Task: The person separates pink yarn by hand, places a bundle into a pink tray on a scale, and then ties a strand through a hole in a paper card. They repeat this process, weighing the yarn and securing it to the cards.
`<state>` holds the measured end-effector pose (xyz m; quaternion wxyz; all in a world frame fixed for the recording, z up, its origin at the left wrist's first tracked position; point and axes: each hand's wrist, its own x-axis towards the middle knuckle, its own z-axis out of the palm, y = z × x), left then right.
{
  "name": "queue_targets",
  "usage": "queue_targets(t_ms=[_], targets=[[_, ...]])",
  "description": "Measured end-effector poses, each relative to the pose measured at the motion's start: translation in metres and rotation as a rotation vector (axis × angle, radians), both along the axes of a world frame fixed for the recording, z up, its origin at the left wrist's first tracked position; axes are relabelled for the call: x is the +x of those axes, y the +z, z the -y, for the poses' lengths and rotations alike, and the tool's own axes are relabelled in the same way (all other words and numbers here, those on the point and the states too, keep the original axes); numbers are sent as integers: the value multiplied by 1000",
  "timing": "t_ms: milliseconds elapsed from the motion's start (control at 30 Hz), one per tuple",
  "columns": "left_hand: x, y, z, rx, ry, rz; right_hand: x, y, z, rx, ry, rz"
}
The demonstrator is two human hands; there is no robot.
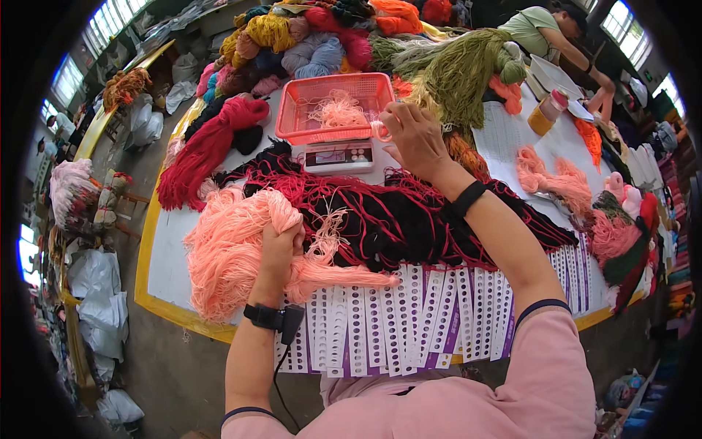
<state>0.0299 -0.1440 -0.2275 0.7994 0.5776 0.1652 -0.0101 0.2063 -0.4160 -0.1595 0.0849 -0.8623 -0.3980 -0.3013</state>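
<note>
My left hand (283,247) is closed round a large skein of peach yarn (227,245), which spreads over the near left of the table. A twisted tail of this skein runs right, above the punched cards. My right hand (417,139) is raised beside the right edge of a pink plastic basket (290,117). Between its bent fingers is a small loop of peach yarn (380,131). Loose peach strands (340,110) lie inside the basket, which rests on a digital scale (338,158). Black and red yarn (387,219) stretches across the table between my arms.
White cards with rows of holes (395,314) line the near table edge. Yarn heaps (314,55) crowd the far side; crimson yarn (212,154) lies left, olive yarn (468,73) right. A yellow bottle (547,113) stands far right, near another person (537,33). A cable hangs from my left wristband.
</note>
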Motion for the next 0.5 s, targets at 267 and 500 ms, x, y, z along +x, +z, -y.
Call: queue_targets(t_ms=[267,500], targets=[[1,1,2,4,-9,5,9,-7,-6,-23,49,129],[0,1,1,-4,-9,5,15,-14,-14,-67,12,229]])
